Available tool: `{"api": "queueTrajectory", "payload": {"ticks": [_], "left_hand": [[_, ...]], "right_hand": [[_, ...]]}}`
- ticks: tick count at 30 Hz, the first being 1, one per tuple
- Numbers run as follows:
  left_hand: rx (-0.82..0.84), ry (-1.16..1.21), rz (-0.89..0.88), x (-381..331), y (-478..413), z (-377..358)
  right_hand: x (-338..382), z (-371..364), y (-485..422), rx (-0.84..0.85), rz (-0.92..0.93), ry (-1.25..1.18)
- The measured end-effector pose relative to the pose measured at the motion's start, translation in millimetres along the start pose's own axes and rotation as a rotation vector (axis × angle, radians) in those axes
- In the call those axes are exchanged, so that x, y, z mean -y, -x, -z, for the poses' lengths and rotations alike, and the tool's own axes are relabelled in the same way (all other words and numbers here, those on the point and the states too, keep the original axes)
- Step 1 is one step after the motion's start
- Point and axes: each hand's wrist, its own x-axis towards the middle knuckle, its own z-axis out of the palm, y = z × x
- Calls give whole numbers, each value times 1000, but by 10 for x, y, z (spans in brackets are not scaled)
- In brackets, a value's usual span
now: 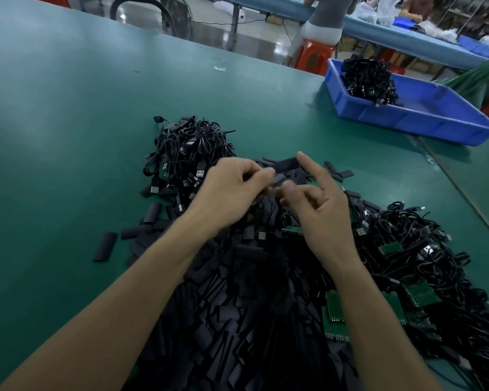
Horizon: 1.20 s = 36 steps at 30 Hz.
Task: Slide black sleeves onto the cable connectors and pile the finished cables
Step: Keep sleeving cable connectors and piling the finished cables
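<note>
Left hand (232, 190) pinches a black sleeve (287, 165) at one end, held above the middle of the table (68, 122). Right hand (319, 210): index finger straight at the sleeve's other end, other fingers loosely curled; can't tell if they grip anything. Loose sleeves (251, 306) heaped at the near edge. Cable pile (187, 148) just beyond the hands, more cables (424, 258) toward the right edge. Blue bin (424, 119) at the far right corner.

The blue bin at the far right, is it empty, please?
No, the blue bin holds a heap of black cables at its far end.
</note>
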Motion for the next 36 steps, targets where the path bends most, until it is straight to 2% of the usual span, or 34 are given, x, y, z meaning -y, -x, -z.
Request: {"api": "queueTrajectory", "payload": {"ticks": [4,6,10,14,16,19,21,23,24,26,29,31,36], "left_hand": [[-253,173,84,-31,-149,212],[-394,186,101,-39,-321,296],[-511,80,158,7,-754,560],[-439,-321,357,162,-998,668],[-414,-435,370,164,-1008,616],[-413,-537,235,130,-925,485],[-467,-598,64,100,-790,340],[-489,-557,-133,37,-616,143],[-438,-467,-202,-4,-514,34],[-227,-199,-249,-68,-306,-193],[91,101,-142,-41,-109,-458],[180,243,-81,2,-48,-556],[244,475,35,114,-10,-638]], "right_hand": [[-33,325,25,458,-176,362],[-62,401,32,518,-195,510],[-137,385,46,284,-88,527],[-200,412,41,142,-56,480],[-212,438,44,117,-56,412],[-239,463,39,63,-103,270],[-260,474,31,30,-129,182],[-277,470,22,15,-140,101],[-284,463,25,12,-143,60],[-282,443,35,2,-156,-48],[-253,459,28,12,-174,-216],[-242,491,25,27,-208,-331],[-246,511,16,47,-282,-478]]}}
